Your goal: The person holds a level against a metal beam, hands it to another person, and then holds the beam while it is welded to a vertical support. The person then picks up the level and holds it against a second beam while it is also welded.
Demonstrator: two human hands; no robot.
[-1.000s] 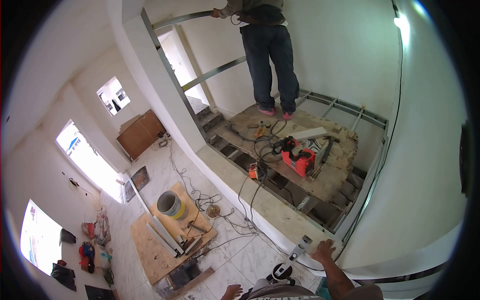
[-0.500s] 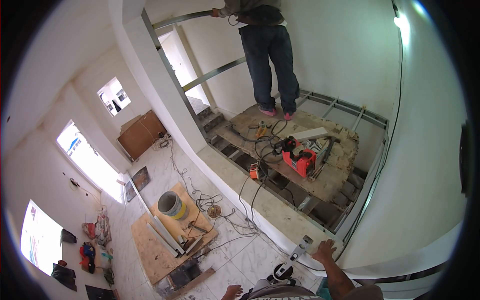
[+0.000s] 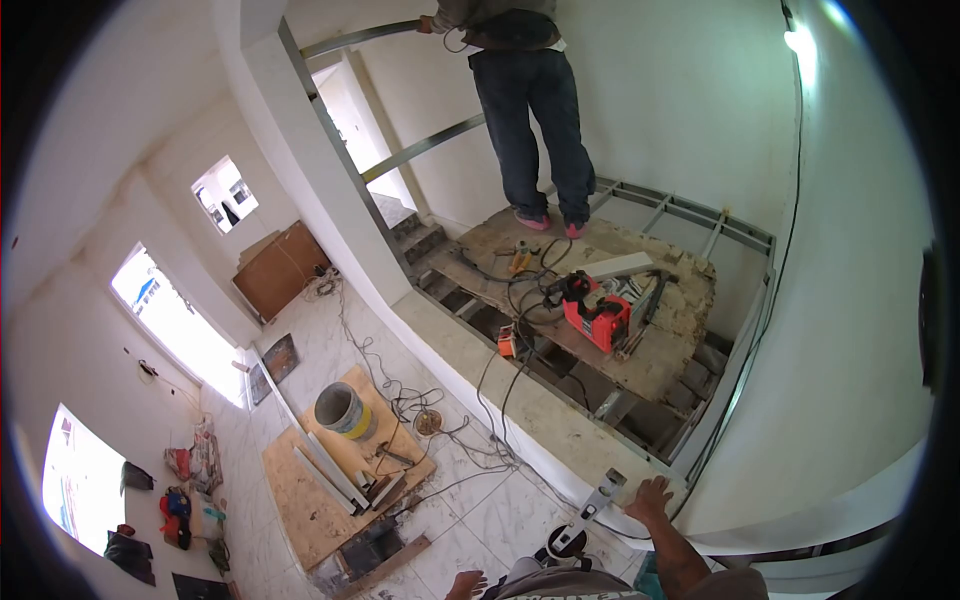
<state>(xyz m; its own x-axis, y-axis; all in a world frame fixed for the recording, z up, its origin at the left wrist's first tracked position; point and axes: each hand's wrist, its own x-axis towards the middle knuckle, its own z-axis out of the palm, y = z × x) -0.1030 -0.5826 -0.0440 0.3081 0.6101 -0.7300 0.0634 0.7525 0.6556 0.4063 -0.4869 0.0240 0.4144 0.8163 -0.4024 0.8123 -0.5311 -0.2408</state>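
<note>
My right hand (image 3: 650, 500) rests with its fingers spread on the end of the concrete ledge (image 3: 545, 432). Just left of it a metal spirit level (image 3: 592, 508) leans up against the ledge. At the bottom edge, my left hand (image 3: 467, 584) hangs low with its fingers apart, holding nothing. Beyond the ledge, a worn board (image 3: 655, 372) lies over a metal frame. On the board are a red toolbox (image 3: 598, 325) and black cables.
A person (image 3: 535, 120) stands on the board, one hand on a curved metal strip (image 3: 360, 38). On the tiled floor, a bucket (image 3: 343, 408) and metal profiles stand on plywood (image 3: 290, 495). Cables (image 3: 400, 400) run across the tiles. An orange tool (image 3: 507, 342) sits behind the ledge.
The standing person's upper body and legs have shifted slightly left. My hands have stayed where they were.
</note>
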